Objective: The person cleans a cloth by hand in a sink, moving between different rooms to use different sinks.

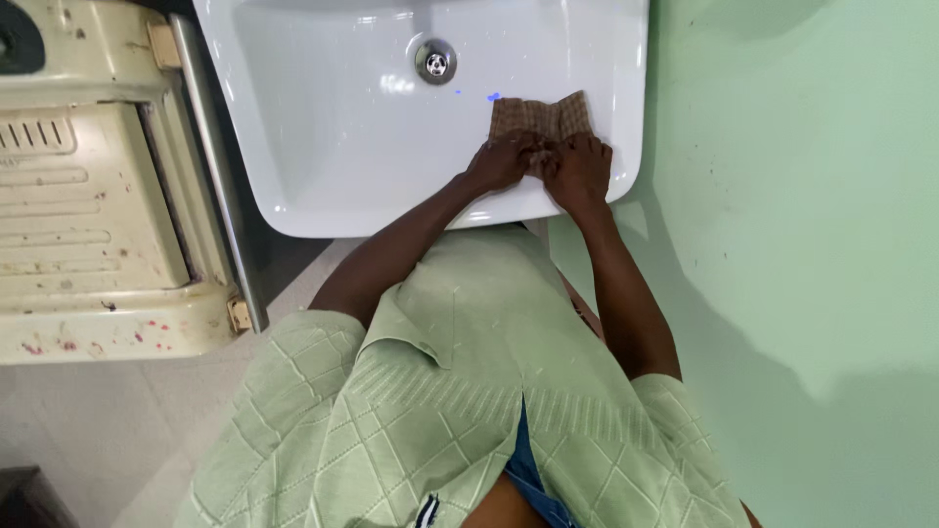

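Setting: white sink [323, 147] beside a green wall [782, 196].
Cloth: brown checked cloth [540, 117] on the sink's rim, at 12 o'clock from both hands.
Left hand [504, 161]: fingers curled, pinching the cloth's near edge.
Right hand [579, 168]: likewise closed on that edge, touching the left.

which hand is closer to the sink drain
Left. The left hand sits on the brown cloth just below and right of the drain; the right hand lies beside it, further right, by the sink corner.

Glossy white ceramic sink [323, 147], metal drain [435, 61], matt checked cloth [540, 115].
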